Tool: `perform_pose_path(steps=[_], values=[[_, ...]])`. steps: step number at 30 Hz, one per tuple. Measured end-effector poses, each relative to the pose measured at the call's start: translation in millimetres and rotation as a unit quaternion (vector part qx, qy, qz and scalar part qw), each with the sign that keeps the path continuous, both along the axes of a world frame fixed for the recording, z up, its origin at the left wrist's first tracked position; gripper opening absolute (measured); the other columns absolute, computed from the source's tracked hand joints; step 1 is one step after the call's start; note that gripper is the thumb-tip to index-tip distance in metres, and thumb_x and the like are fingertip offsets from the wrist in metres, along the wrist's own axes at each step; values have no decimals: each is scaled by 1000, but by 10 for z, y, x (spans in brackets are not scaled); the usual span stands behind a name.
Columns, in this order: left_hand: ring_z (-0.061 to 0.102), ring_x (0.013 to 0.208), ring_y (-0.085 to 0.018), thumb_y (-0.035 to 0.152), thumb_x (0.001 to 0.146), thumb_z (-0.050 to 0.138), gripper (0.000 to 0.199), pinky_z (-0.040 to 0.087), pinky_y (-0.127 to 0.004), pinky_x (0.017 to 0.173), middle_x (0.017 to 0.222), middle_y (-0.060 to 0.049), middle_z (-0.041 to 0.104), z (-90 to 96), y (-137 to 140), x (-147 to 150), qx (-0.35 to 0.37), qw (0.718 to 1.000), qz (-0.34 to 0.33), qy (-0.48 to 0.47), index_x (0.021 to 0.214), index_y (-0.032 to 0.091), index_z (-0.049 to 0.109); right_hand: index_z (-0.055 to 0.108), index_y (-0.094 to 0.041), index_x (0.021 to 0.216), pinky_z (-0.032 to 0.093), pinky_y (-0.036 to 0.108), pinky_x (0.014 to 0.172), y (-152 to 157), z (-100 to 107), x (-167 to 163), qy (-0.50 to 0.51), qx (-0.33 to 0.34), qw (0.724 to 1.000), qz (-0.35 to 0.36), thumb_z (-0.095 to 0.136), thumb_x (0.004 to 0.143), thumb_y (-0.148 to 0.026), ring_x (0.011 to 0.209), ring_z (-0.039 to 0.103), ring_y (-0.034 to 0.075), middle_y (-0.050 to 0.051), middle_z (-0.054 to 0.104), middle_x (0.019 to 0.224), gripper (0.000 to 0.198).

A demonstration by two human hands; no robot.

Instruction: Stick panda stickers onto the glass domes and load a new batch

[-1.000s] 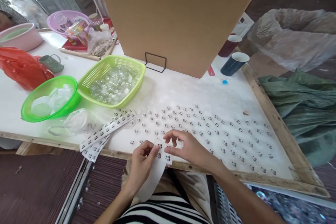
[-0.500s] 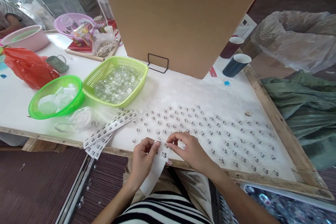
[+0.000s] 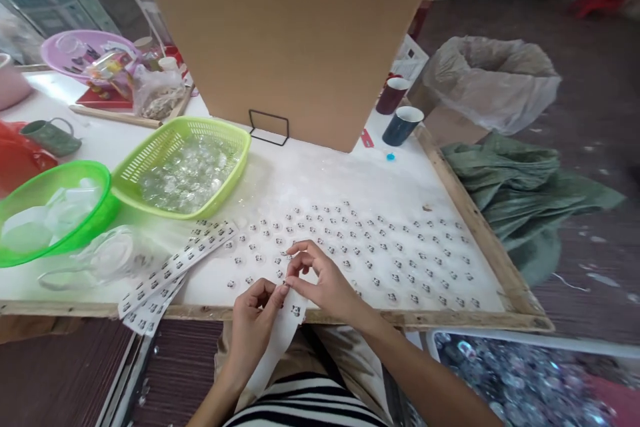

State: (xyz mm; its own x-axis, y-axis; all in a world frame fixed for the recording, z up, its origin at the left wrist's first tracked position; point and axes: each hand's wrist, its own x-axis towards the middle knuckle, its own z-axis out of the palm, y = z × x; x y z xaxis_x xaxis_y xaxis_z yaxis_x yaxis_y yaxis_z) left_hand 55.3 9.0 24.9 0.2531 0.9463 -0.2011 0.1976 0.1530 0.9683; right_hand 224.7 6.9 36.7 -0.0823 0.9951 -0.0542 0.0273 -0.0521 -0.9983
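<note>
My left hand (image 3: 255, 320) is closed on a white strip of panda stickers (image 3: 296, 311), which hangs over the table's front edge toward my lap. My right hand (image 3: 327, 283) is closed in a pinch, thumb and finger meeting at the strip's upper end beside my left thumb. A small dark print shows at those fingertips, partly covered. Around and beyond my hands, many small clear discs with panda pictures (image 3: 369, 265) lie spread over the white tabletop. More panda sticker strips (image 3: 175, 267) lie crossed to the left, reaching past the table edge.
A yellow-green basket (image 3: 240, 170) holds clear pieces, beside a green bowl (image 3: 103, 213) of white pieces. A cardboard panel (image 3: 290, 47) stands at the back. Two mugs (image 3: 400, 128) are at the right, near the wooden rim (image 3: 460, 207). A tray of shiny beads (image 3: 510, 373) sits below.
My right hand has moved left, from over the discs to the strip at my left fingertips. The view has turned right. My left hand keeps its hold.
</note>
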Motion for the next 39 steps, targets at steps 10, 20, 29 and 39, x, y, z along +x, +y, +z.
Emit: perform_pose_path(steps=[10,20,29,39], values=[[48,54,-11,47,87,64,35,34,-20,50,60,1,59,-36,-26,-7,-21,999,-38,3,70,17,58,40,-28,107,47,34,75,234,-25,760,1,92,971,-218,63,82,-28,77,56,16,-2,57,82,34],[44,54,-11,49,86,64,37,31,-20,49,59,2,51,-81,-63,-28,-24,999,-37,11,70,16,58,37,-25,101,40,27,58,831,-739,1993,-191,-55,942,-271,57,65,-21,60,55,16,-6,57,68,40],[46,57,-11,49,88,62,37,33,-20,52,62,1,52,-149,-64,-46,-40,998,-49,3,72,17,55,39,-23,107,40,26,60,909,-851,1956,-327,-57,914,-236,52,73,-14,63,58,16,-4,59,71,37],[47,55,-11,50,85,65,37,34,-20,49,60,1,55,-89,-51,-19,-37,999,-37,-6,71,16,58,43,-17,114,37,34,75,944,-796,1822,-580,-71,784,-209,60,81,-18,85,60,25,14,59,106,37]])
